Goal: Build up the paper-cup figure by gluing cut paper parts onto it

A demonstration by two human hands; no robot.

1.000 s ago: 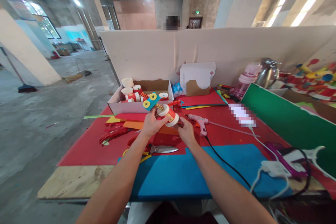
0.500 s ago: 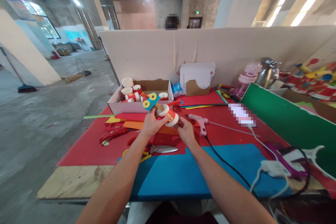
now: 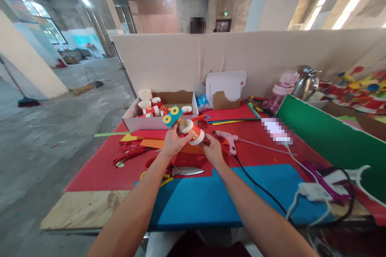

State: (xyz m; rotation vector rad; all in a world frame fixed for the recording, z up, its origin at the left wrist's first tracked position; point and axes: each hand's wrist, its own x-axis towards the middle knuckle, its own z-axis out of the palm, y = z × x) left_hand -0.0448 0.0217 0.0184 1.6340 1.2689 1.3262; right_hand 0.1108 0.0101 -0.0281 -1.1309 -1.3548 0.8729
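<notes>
My left hand is wrapped round a red and white paper-cup craft figure held above the red table sheet. A blue card piece with yellow circles and folded orange paper strips stick out of the figure. My right hand has its fingers closed at the figure's lower right edge, touching it. Scissors lie on the sheet just below both wrists. A pink glue gun lies to the right of my right hand.
A cardboard box with several more cup figures stands behind my hands. Coloured paper sheets, a white box, a pink bottle, a kettle and a green board lie to the right. A power strip with cables sits at the near right.
</notes>
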